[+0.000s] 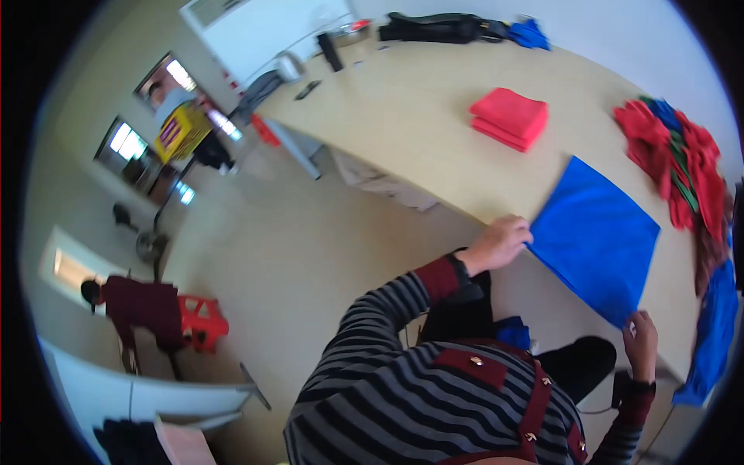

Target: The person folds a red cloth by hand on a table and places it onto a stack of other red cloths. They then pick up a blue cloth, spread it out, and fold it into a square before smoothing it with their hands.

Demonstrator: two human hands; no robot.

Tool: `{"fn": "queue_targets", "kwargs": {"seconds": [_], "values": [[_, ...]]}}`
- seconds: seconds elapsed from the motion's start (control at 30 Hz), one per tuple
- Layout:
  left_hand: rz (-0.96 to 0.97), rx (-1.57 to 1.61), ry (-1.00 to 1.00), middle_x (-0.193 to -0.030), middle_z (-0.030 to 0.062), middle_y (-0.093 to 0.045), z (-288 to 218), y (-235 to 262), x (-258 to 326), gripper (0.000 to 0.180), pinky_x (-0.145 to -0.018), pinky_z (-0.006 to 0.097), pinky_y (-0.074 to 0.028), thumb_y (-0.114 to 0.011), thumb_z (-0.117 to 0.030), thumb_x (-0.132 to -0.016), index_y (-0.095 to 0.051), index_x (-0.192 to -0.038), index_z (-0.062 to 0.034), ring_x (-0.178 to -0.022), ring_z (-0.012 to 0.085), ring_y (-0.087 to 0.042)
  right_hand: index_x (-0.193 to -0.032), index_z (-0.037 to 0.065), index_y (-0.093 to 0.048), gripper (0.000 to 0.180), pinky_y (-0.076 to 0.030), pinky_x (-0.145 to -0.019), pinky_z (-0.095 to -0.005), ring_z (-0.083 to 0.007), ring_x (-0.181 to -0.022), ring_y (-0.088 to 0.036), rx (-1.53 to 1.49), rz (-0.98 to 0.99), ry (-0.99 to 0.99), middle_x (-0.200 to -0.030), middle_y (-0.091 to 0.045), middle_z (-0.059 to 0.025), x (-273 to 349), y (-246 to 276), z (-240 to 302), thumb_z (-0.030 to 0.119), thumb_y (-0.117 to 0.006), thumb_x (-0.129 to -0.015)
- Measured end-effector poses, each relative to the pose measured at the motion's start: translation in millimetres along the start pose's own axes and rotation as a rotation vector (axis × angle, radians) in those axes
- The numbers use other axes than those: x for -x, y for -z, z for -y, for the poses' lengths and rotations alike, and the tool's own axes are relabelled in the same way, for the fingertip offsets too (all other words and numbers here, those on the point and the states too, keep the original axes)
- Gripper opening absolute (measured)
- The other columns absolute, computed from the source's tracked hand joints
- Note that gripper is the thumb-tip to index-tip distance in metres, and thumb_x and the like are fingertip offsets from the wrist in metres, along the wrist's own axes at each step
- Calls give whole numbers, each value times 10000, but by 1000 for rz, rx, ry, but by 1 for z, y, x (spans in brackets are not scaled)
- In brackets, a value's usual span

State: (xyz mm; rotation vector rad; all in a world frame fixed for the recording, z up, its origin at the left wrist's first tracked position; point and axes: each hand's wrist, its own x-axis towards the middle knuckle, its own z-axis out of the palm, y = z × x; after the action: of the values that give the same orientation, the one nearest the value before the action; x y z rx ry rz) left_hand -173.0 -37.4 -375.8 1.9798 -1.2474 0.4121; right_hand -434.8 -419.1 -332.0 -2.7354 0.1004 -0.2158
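Observation:
A blue cloth (595, 232) lies spread flat near the front edge of the pale table (411, 139), its near side reaching the edge. My left hand (502, 242) pinches its left corner between thumb and fingers. At the near right corner, my right hand (640, 341) grips the same cloth, fingers closed. Beyond the cloth sits a neat stack of folded red cloths (511, 118). To the right is a loose heap of red, green and blue cloths (678, 155), with more blue cloth (711, 333) trailing along the table's right side.
At the back lie a black bag (430, 29) and a small blue cloth bundle (528, 34). A black bottle (329, 53) and a phone (308, 90) rest at the far left. One person (186, 120) carries a yellow box; another (143, 310) bends near a red stool (203, 322).

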Motion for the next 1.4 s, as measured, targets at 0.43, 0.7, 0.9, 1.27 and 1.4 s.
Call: {"fn": "queue_targets", "kwargs": {"seconds": [0.43, 0.7, 0.9, 1.27, 1.4], "values": [[-22, -85, 6, -1069, 121, -611, -14, -52, -72, 81, -961, 450, -460, -643, -138, -858, -664, -851, -60, -1085, 321, -577, -1435, 56, -488, 480, -355, -1122, -447, -354, -1370, -448, 135, -237, 161, -1466, -509, -143, -150, -113, 91, 204, -585, -989], [133, -228, 66, -1506, 228, -448, -4, -105, -74, 529, -1204, 501, -231, -559, -389, -969, -567, -1352, -24, -1445, 377, -356, -1545, 95, -388, 584, -235, -1204, -495, -335, -1509, -281, 383, -129, -62, -1616, -355, -116, -143, -121, 77, 378, -487, -1044], [229, -236, 132, -1565, 217, -394, -13, -87, -74, 667, -1224, 548, -167, -525, -504, -982, -494, -1466, -46, -1489, 388, -294, -1575, 132, -346, 590, -225, -1209, -483, -320, -1513, -276, 525, -165, -201, -1629, -343, -81, -117, -100, -4, 411, -430, -1062], [203, -258, 128, -1555, 208, -405, -2, -95, -69, 664, -1211, 569, -181, -531, -510, -972, -501, -1464, -66, -1471, 403, -306, -1519, 83, -427, 554, -282, -1185, -487, -352, -1449, -379, 548, -5, -386, -1560, -427, -147, -85, -42, -78, 393, -451, -1061], [190, -268, 99, -1540, 205, -422, -12, -99, -69, 657, -1202, 571, -198, -549, -506, -962, -516, -1449, -66, -1459, 405, -323, -1470, 45, -471, 534, -343, -1149, -492, -379, -1387, -452, 431, -196, -142, -1477, -500, -215, -106, -34, -80, 359, -512, -1040]]}}
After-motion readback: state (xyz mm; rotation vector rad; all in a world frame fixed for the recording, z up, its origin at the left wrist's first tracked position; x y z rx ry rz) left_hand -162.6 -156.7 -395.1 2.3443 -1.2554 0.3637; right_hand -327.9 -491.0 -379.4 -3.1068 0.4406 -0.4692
